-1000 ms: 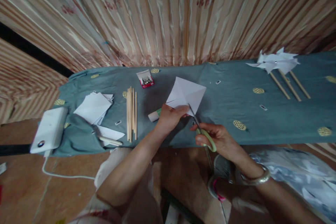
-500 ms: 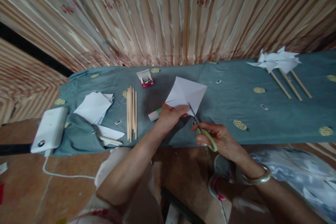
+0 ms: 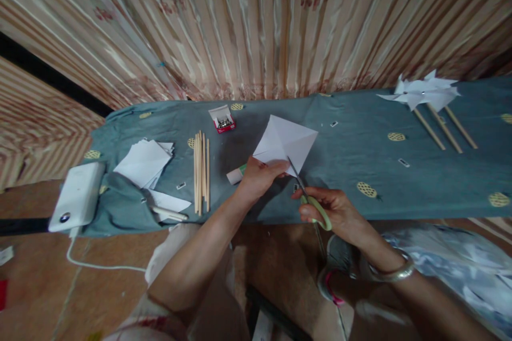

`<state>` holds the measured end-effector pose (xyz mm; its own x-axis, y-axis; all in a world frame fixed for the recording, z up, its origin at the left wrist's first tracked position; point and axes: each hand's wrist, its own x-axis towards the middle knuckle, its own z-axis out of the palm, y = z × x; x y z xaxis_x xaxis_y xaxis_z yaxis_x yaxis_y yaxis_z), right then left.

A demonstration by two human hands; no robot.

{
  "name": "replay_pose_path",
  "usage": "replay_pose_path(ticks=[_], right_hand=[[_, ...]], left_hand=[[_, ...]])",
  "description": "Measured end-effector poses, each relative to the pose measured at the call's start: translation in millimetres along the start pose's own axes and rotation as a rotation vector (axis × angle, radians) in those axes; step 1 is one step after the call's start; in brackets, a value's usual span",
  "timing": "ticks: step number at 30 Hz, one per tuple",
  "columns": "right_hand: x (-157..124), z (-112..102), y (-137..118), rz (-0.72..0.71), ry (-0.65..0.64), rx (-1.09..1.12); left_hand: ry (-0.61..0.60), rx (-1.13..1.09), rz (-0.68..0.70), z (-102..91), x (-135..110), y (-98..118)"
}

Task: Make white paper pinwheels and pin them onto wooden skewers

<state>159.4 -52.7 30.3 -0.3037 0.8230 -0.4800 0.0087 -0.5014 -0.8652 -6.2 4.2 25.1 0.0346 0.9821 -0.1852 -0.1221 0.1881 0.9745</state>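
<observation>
A square of white paper [image 3: 286,138] with diagonal creases is pinched at its near left side by my left hand [image 3: 259,175]. One slit shows near that hand. My right hand [image 3: 330,208] grips scissors [image 3: 318,213] with pale green handles, the fingers in the loops. Their blades lie along the paper's near corner, pointing toward its middle; whether they are fully closed I cannot tell. Beside my left wrist, a small white and green object [image 3: 235,175] rests on the cloth, partly covered by the hand.
Wooden sticks [image 3: 201,173], an opened red box of metal pins [image 3: 224,121] and a stack of white paper [image 3: 143,161] lie to the left. A white power bank [image 3: 78,194] with a cable is at the left end. Paper pinwheels [image 3: 426,93] on sticks lie far right.
The paper's far edge has shifted very slightly up and right. Both hands and the scissors stay almost in place.
</observation>
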Motion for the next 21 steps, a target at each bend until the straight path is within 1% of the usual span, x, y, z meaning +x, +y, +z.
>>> replay_pose_path(ticks=[9, 17, 21], right_hand=[[0.3, 1.1, -0.1, -0.006, 0.016, 0.002], [0.0, 0.7, -1.4, -0.055, 0.011, -0.045], [0.2, 1.0, -1.4, -0.040, 0.011, -0.027]], left_hand=[[-0.035, 0.007, -0.008, 0.6, -1.2, -1.3], [-0.010, 0.014, -0.024, 1.9, -2.5, -0.3], [-0.025, 0.013, -0.018, 1.7, -2.5, -1.6]])
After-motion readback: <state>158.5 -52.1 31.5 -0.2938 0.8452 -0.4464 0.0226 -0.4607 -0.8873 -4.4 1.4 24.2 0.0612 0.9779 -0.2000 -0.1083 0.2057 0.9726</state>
